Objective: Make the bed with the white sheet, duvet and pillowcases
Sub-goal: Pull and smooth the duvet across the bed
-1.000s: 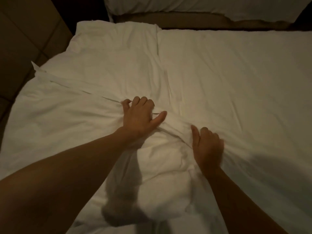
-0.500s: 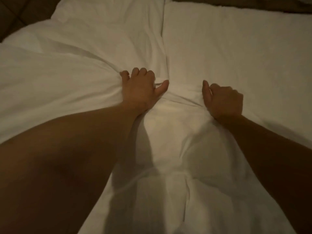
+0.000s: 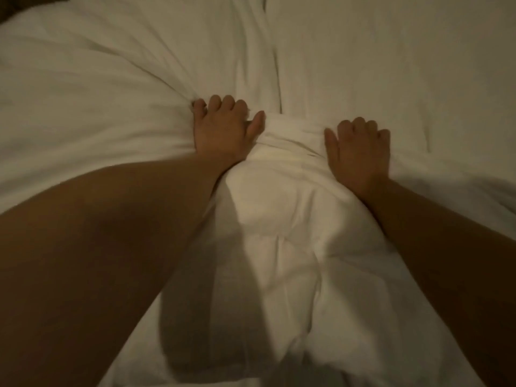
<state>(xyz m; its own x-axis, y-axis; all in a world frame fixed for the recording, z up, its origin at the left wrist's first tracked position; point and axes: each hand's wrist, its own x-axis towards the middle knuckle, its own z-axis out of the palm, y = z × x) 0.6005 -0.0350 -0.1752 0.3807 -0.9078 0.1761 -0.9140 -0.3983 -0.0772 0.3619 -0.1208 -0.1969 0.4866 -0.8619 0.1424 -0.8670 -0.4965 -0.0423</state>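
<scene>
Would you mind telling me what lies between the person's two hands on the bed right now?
In the head view, a bunched ridge of white bedding runs between the left hand and the right hand; both grip it, nothing else there.

The duvet (image 3: 293,233) is white, matt, creased cloth.

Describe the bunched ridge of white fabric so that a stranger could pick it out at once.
White bedding fills the view. Near its middle, the left hand and right hand grip cloth. The bunched ridge spans between their thumbs, tightly gathered where the surrounding fabric lies looser.
</scene>
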